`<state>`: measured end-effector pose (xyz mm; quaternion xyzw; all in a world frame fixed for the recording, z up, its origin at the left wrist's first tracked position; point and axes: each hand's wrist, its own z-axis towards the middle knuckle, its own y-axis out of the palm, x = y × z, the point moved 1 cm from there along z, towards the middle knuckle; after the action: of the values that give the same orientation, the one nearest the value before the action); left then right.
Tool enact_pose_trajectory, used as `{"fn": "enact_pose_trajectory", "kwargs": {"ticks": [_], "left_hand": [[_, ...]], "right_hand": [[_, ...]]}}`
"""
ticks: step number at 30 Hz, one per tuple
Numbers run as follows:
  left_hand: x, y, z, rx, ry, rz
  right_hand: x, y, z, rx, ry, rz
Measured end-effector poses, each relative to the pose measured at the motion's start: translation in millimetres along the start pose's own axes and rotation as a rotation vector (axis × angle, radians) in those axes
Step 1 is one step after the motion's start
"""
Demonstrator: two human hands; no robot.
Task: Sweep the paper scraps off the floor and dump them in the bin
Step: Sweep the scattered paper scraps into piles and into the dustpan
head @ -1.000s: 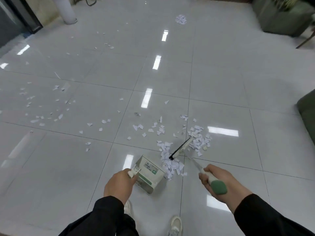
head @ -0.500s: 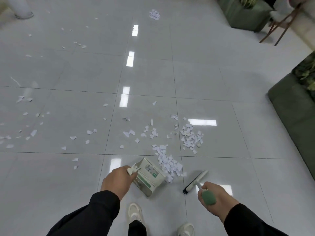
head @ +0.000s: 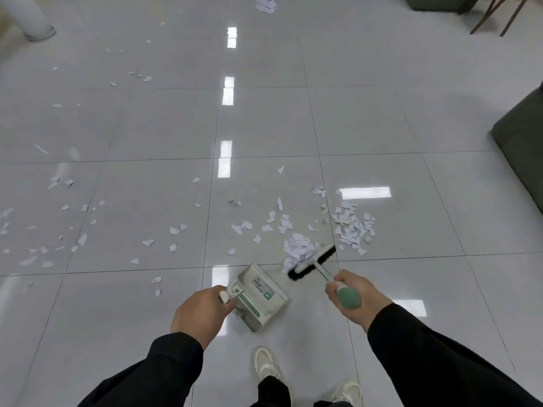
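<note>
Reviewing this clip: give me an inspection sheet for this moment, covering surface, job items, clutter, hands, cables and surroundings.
Surface: glossy pale tile floor, ceiling lights reflected.
Job's things: dustpan on the floor; brush against a gathered scrap pile; loose paper scraps to the right and scattered left; no bin seen.
Clutter: a distant scrap heap.
Hands: left hand grips the dustpan handle; right hand grips the brush's green handle.
Cables: nothing seen.
Surroundings: dark green sofa, white column base, wooden chair legs, white shoes.
</note>
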<state>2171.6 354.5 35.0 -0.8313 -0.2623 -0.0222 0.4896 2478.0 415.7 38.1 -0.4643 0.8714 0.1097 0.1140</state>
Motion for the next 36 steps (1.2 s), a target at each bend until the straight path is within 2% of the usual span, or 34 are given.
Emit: {"fn": "enact_pose_trajectory", "kwargs": {"ticks": [3, 6, 17, 26, 29, 31, 36], "left_hand": [[-2, -4, 10, -0.012, -0.006, -0.010], [6, -7, 23, -0.012, 0.004, -0.018], [88, -23, 69, -0.047, 0.105, -0.044], [174, -14, 79, -0.020, 0.108, -0.065], [207, -11, 82, -0.009, 0.086, -0.077], [239, -3, 92, 0.018, 0.037, -0.093], [280, 4, 96, 0.029, -0.031, -0.078]], "right_hand": [[-11, -14, -2, -0.002, 0.006, 0.114], [-19, -30, -13, 0.007, -0.027, 0.126], [-52, -98, -32, 0.143, -0.137, -0.051], [-146, -153, 26, 0.286, -0.238, -0.299], [-181, -157, 50, 0.285, -0.210, -0.359], [-219, -155, 77, 0.224, -0.167, -0.449], [-254, -127, 106, 0.101, -0.095, -0.508]]}}
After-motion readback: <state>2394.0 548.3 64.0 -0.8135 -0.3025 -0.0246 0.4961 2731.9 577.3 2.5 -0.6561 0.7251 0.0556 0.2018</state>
